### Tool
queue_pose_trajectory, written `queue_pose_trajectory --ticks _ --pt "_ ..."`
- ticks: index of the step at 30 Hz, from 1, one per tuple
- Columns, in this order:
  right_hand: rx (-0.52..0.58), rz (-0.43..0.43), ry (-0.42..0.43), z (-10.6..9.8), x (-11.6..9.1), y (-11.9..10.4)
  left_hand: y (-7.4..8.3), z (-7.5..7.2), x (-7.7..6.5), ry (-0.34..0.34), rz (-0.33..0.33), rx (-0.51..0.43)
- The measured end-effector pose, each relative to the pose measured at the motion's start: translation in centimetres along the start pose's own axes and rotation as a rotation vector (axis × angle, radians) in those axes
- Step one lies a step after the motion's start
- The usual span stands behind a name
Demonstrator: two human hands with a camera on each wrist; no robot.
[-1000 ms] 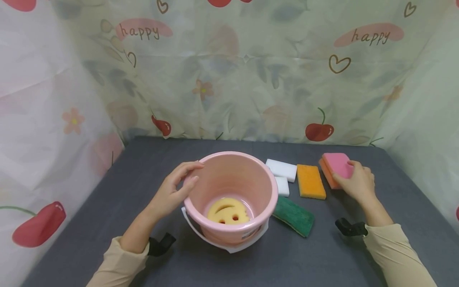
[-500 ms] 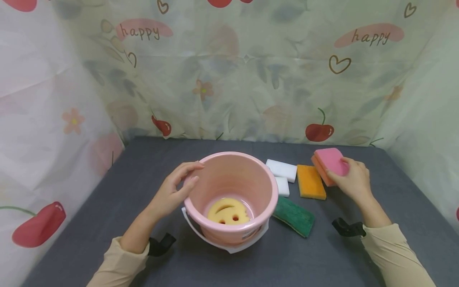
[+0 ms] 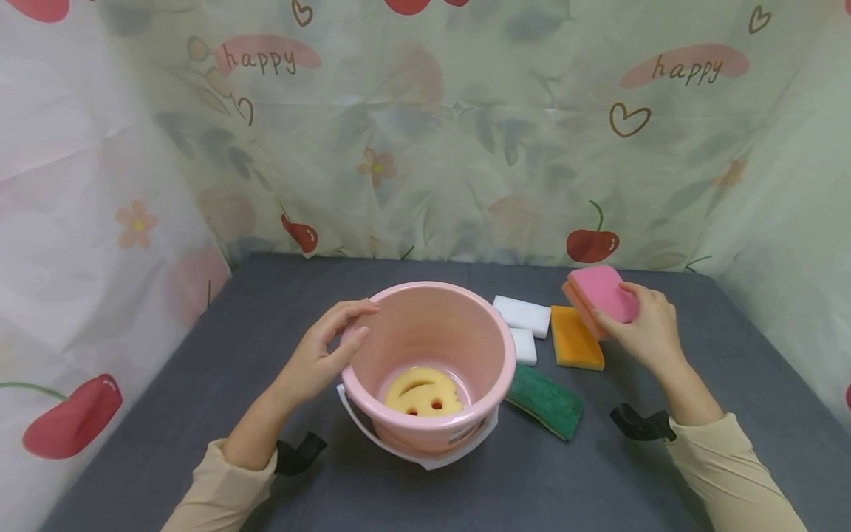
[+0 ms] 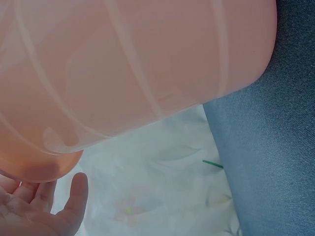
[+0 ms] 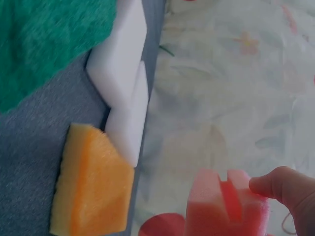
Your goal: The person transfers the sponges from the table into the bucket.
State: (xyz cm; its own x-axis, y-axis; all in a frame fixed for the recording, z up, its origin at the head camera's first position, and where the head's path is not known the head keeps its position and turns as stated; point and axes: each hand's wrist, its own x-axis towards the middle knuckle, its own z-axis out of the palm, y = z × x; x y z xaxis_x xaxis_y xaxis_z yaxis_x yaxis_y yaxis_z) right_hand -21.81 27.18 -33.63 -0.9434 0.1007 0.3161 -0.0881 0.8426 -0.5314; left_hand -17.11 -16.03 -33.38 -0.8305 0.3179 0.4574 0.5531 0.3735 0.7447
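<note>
A pink bucket (image 3: 433,310) stands upright on the table, a round yellow sponge (image 3: 423,391) with face-like cutouts lying on its bottom. My left hand (image 3: 328,341) touches the left of the bucket's rim, fingers extended; in the left wrist view the thumb stands apart from the bucket wall (image 4: 147,59). My right hand (image 3: 646,330) grips a thick sponge (image 3: 603,293), pink above and orange below, raised and tilted. In the head view that sponge overlaps an orange-yellow sponge (image 3: 575,341). In the right wrist view the thumb presses the grooved pink sponge (image 5: 226,206).
Two white sponge blocks (image 3: 523,314) lie just right of the bucket. A green scouring sponge (image 3: 547,403) is in front of them. The bucket's white handle (image 3: 425,464) hangs at its front. Printed cloth (image 3: 459,148) stands behind the dark table (image 3: 532,488).
The right hand has lifted the pink-and-orange sponge and moved it left, to over the orange-yellow sponge in the head view. The left hand and bucket have stayed put.
</note>
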Motion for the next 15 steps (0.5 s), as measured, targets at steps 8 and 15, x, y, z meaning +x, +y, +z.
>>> queue_pose_trajectory --ticks 8,15 --pt "0.014 -0.035 0.008 -0.3 -0.3 -1.6 0.0 0.0 0.0 0.000 -0.001 -0.005" --pt "0.041 -0.063 0.014 -0.6 -0.6 -2.6 0.0 0.0 0.0 0.000 -0.001 -0.004"
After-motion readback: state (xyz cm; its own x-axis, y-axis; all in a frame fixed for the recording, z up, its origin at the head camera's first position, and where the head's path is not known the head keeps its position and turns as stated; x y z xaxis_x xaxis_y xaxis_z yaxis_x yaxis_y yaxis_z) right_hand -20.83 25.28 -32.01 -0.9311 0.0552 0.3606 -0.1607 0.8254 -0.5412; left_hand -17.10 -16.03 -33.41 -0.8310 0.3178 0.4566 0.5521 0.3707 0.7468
